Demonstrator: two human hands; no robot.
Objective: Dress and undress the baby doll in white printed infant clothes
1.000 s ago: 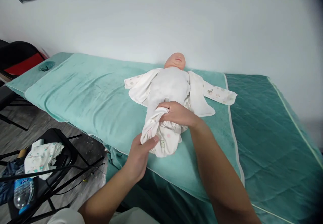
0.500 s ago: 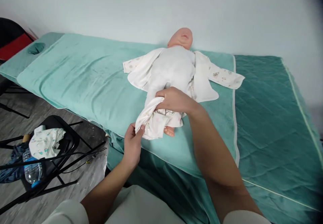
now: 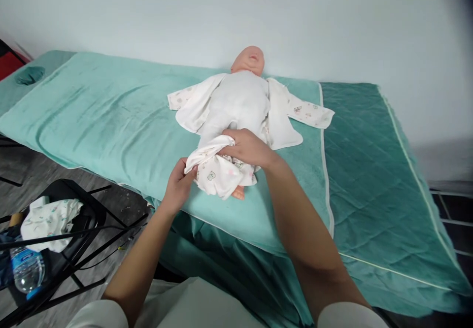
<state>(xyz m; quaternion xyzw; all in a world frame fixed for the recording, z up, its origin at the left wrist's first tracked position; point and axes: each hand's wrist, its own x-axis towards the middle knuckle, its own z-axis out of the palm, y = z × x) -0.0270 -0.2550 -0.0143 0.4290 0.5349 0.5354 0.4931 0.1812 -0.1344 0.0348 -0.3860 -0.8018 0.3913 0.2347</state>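
Observation:
A baby doll [image 3: 239, 94] with a pale cloth body lies on its back, head toward the wall. Opened out under its torso is a white printed baby top [image 3: 308, 114], its sleeves spread to both sides. Bunched printed baby clothing [image 3: 214, 174] covers the doll's lower legs, and one foot [image 3: 239, 192] pokes out below. My left hand [image 3: 178, 186] pinches the outer left edge of that clothing. My right hand [image 3: 248, 148] is closed on its upper edge, over the doll's leg; the fingertips are partly hidden in the folds.
A padded bed with a light green cover [image 3: 111, 116] runs along the white wall, and a darker quilted cover [image 3: 373, 180] lies at its right. At lower left, a black folding chair [image 3: 88, 210] holds a printed cloth [image 3: 51, 222] and a plastic bottle [image 3: 27, 271].
My left hand has moved up toward the doll's body, lifting the clothing's edge with it. My right hand keeps its hold. The view has shifted slightly to the right.

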